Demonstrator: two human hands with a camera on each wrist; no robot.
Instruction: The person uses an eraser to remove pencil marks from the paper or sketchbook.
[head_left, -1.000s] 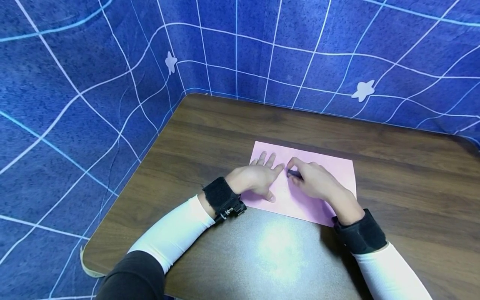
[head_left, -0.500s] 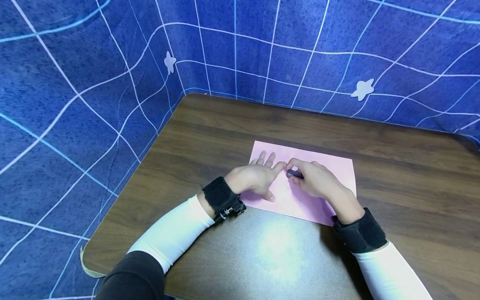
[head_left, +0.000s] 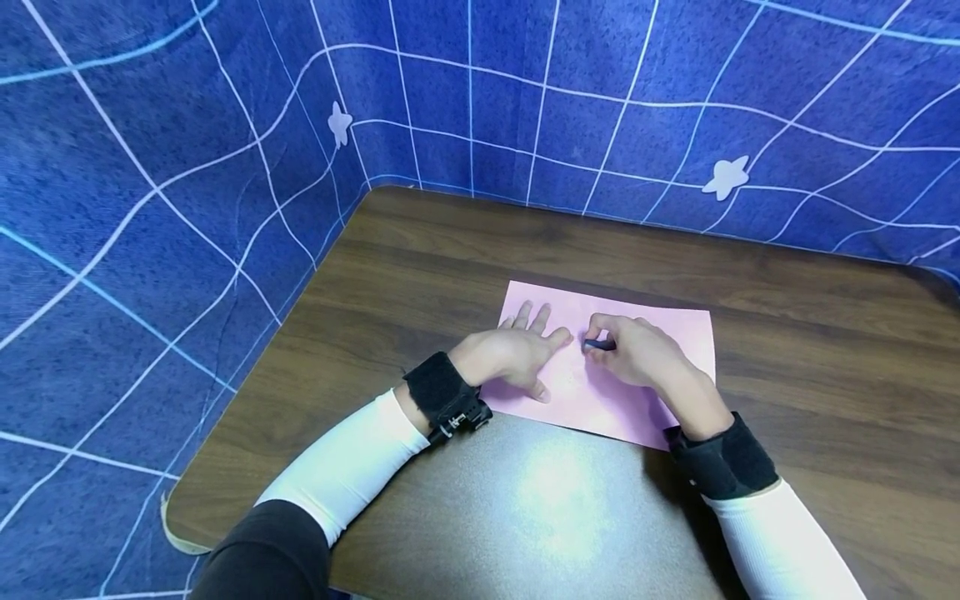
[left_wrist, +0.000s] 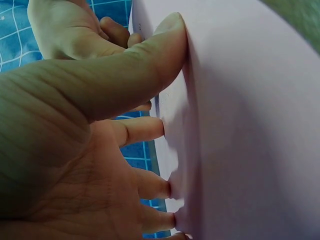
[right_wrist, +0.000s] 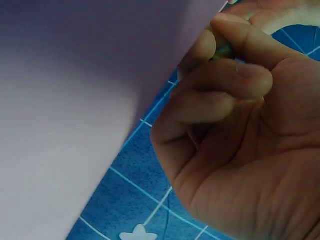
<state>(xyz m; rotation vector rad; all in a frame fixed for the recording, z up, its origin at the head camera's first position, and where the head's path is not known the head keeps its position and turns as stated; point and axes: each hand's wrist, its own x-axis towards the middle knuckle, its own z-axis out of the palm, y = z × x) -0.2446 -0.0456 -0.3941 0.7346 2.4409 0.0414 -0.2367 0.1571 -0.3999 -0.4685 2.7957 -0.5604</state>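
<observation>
A pink sheet of paper (head_left: 558, 404) lies on the wooden table. Its left part is under my left hand (head_left: 517, 354), whose spread fingers press it down. In the left wrist view the thumb and fingertips (left_wrist: 155, 127) touch the paper's surface. Just to the right, my right hand (head_left: 637, 350) pinches a small dark stub-like object (head_left: 598, 344) between thumb and fingers, over the middle of the sheet. Most of that object is hidden; the right wrist view shows only a greenish bit of it (right_wrist: 223, 52), so its kind is unclear.
The brown wooden table (head_left: 427, 258) extends around the paper, with a rounded corner at the near left. Blue curtain-like fabric (head_left: 525, 100) with white lines and star shapes hangs behind and to the left. Black straps (head_left: 723, 462) circle both wrists.
My right hand has drawn slightly to the right with the dark object, away from the left thumb. The paper's right corner has shifted a little outward and up. The left hand stays put.
</observation>
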